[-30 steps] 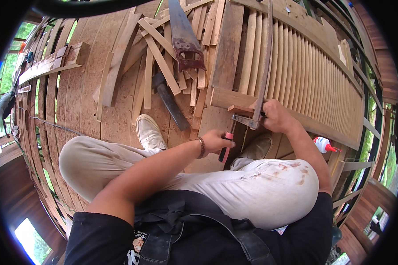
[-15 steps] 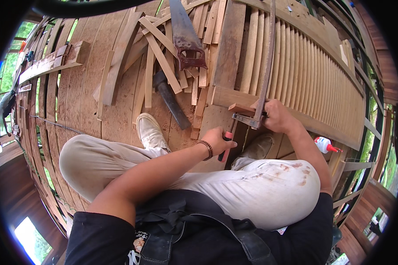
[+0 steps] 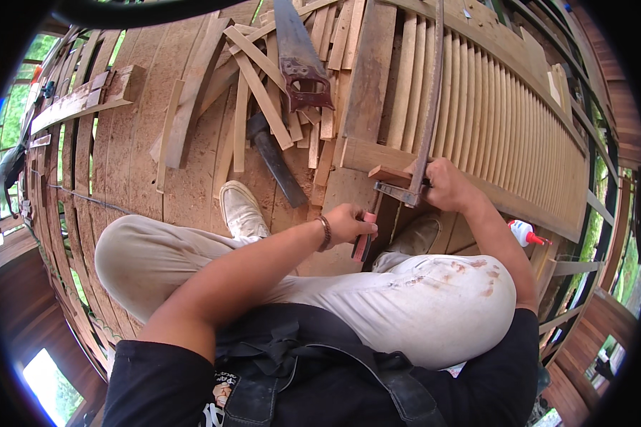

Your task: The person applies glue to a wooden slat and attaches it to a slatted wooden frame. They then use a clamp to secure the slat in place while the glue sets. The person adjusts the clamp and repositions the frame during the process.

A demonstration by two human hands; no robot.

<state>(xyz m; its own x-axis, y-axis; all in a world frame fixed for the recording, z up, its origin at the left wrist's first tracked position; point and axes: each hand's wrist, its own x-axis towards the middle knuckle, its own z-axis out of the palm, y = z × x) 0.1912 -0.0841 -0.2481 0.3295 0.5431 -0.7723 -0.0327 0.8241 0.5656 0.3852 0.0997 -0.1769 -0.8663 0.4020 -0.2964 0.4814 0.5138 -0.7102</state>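
Observation:
A long bar clamp [image 3: 429, 121] lies across a slatted wooden panel [image 3: 491, 99], its metal jaw near the panel's near edge. My left hand [image 3: 347, 223] is closed around the red and black handle [image 3: 362, 245] below that jaw. A small wood block [image 3: 390, 176] sits between the jaw and the panel's frame. My right hand [image 3: 447, 186] is closed at the clamp's near end, against the frame edge; its fingertips are partly hidden behind the bar.
A handsaw [image 3: 303, 64] rests on a pile of wood strips [image 3: 263, 99]. Nearby is a dark-headed hammer [image 3: 278, 164]. A white bottle with a red cap [image 3: 523, 233] lies right of my knee. Gaps show between the floorboards at left.
My left hand has turned slightly at the wrist on the handle, and the handle has rotated a little. My right hand and the clamp bar stay in place.

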